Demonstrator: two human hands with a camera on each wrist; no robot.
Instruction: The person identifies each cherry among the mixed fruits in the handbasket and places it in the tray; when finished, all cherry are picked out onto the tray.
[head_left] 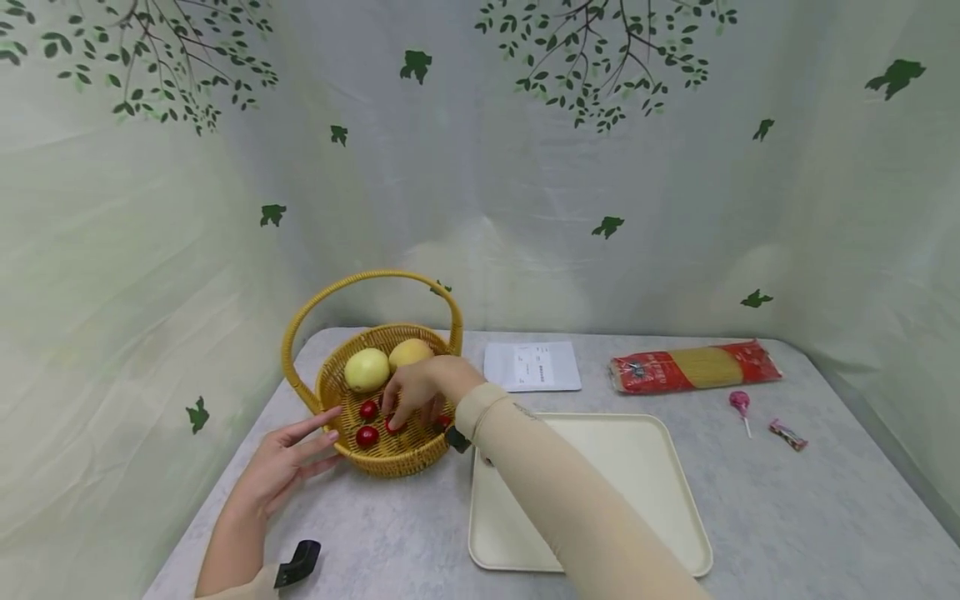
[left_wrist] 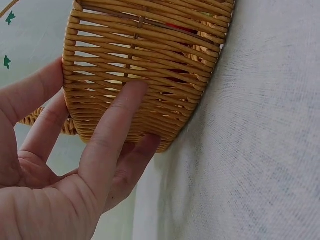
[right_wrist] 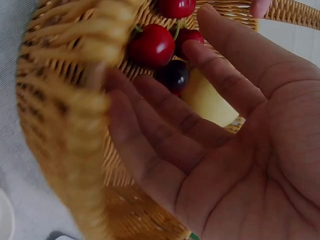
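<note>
In the head view a wicker basket (head_left: 390, 464) holds two yellowish round fruits (head_left: 367, 370) and several red cherries (head_left: 367, 437). My left hand (head_left: 277, 462) touches its near left side; the left wrist view shows extended fingers of that hand (left_wrist: 90, 165) against the weave (left_wrist: 125, 45). My right hand (head_left: 427, 385) reaches over the rim into the basket. In the right wrist view, this hand (right_wrist: 240, 130) has its fingers spread, with thumb and index finger beside a partly hidden cherry (right_wrist: 190, 37). Other cherries (right_wrist: 152, 46) and a dark round fruit (right_wrist: 172, 76) lie close by.
A cream tray (head_left: 622, 475) lies right of the basket, partly under my right sleeve (head_left: 555, 467). Behind it is a white packet (head_left: 532, 367). Farther right are a red and yellow noodle pack (head_left: 693, 368), a lollipop (head_left: 740, 403) and a small wrapped candy (head_left: 787, 434).
</note>
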